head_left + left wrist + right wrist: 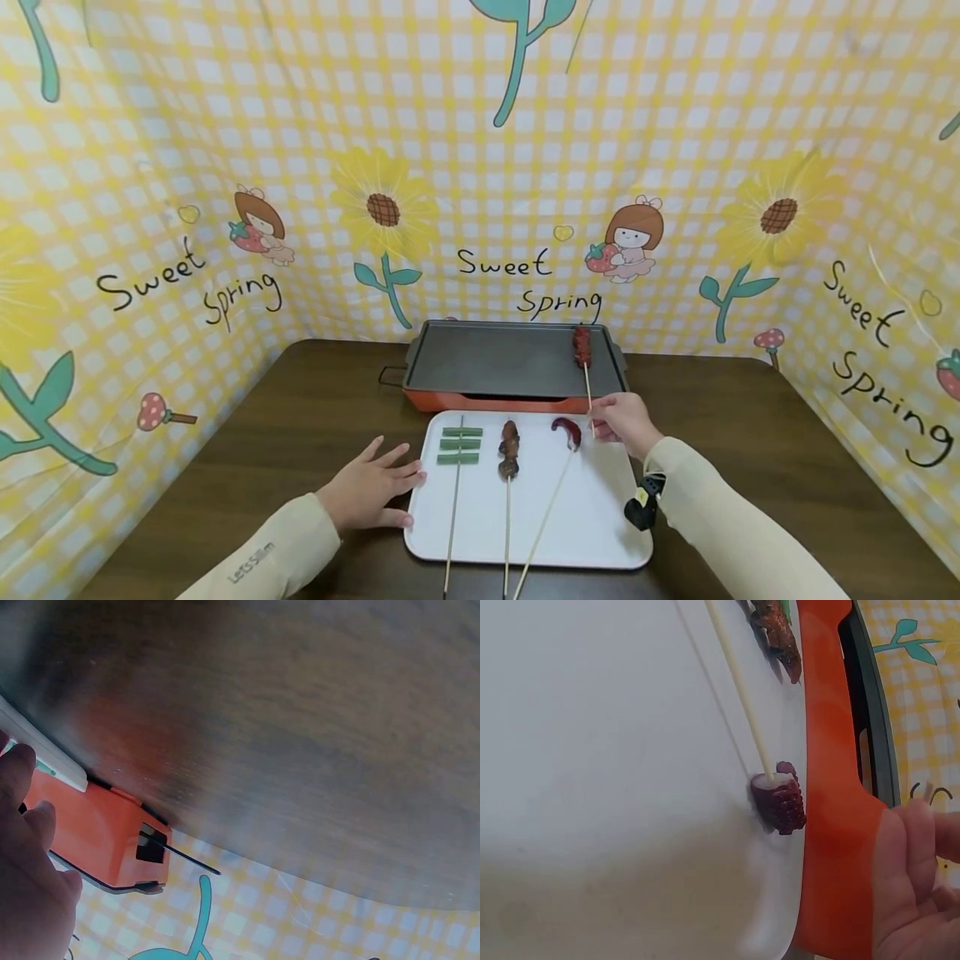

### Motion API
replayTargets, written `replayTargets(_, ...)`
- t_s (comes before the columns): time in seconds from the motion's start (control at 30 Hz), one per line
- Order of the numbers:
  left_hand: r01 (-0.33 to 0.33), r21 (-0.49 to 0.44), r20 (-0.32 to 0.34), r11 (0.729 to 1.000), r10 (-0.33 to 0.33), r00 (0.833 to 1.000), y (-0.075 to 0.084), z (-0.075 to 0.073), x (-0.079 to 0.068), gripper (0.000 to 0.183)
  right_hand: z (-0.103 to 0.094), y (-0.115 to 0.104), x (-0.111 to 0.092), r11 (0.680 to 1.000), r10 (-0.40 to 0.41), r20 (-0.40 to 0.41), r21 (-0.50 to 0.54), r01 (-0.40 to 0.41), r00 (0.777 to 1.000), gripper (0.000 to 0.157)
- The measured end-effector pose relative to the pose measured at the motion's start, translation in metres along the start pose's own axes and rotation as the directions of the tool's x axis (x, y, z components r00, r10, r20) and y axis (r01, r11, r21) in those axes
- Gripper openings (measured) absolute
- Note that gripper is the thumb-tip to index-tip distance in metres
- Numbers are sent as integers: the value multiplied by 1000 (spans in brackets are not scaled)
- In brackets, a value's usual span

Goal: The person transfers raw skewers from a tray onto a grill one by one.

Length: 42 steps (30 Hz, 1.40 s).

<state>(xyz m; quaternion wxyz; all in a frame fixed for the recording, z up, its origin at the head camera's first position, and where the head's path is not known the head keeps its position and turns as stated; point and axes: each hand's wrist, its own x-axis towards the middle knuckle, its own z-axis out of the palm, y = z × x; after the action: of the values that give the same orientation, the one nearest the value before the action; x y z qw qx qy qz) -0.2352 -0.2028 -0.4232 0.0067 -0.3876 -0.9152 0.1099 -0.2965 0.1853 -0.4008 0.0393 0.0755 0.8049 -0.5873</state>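
While one meat skewer point(582, 354) already lies on the grill pan point(495, 358), held at its stick end by the pinching right hand point(622, 421), seems only the first of four moved. Left on the white tray point(600, 517): green vegetable skewer point(459, 446), dark meat skewer point(508, 450), curled red skewer point(566, 432) just beside the right hand. Left hand point(371, 492) spread flat on the desk point(300, 417), touching the tray edge, holding nothing

Bench point(750, 433) bare along left and right edges. Center taken by white tray point(600, 517) with three skewers; griddle point(495, 362) blocks rear edge. Printed backdrop point(480, 167) encloses three sides.
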Motion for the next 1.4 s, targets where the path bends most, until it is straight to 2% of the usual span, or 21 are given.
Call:
replayTargets(0.1, -1, 2, 1, 1000, 1, 1000, -1, -1, -1, 63, -1, 1, 0, 1000, -11, -23, 19, 11, 1000, 26)
replayTargets(0.2, 0, -2, 2, 1000, 0, 1000, -1, -1, -1, 63, -5, 3, 0, 999, -17, -13, 45, 18, 1000, 26)
replayTargets(0.37, -4, -37, -4, 999, 4, 1000, -2, 1, 0, 64, -19, 16, -7, 995, 46, 35, 90, -49, 998, 34)
replayTargets(0.53, 2, -49, 5, 999, -2, 1000, -2, 2, 1, 65, -27, 29, -27, 989, 95, 69, 107, -102, 993, 32)
replayTargets(0.7, 8, -53, 21, 999, -7, 1000, -2, 1, 2, 64, -12, 34, -56, 986, 66, 163, 144, -90, 984, 25)
replayTargets(0.83, 8, -68, 28, 998, -6, 1000, -2, 0, 2, 65, 10, 37, -80, 983, 19, 316, 169, -76, 949, 25)
replayTargets(0.9, 6, -68, 21, 998, -5, 1000, -2, -1, 2, 64, 20, 39, -91, 984, 3, 389, 162, -71, 921, 24)
replayTargets(1.0, -1, -60, 5, 998, 1, 1000, -2, 0, 3, 64, 34, 41, -103, 986, 20, 472, 134, -94, 881, 20)
replayTargets(1.13, -12, -52, -8, 999, 11, 1000, -3, 2, 4, 65, 45, 42, -115, 989, 66, 526, 79, -125, 848, 15)
replayTargets(1.27, -12, -35, -8, 999, 12, 1000, -3, 3, 5, 64, 51, 45, -123, 991, 105, 562, 13, -136, 821, 17)
replayTargets(1.4, -6, -23, -7, 1000, 6, 1000, -2, 3, 3, 64, 59, 47, -129, 989, 128, 578, -10, -149, 806, 22)
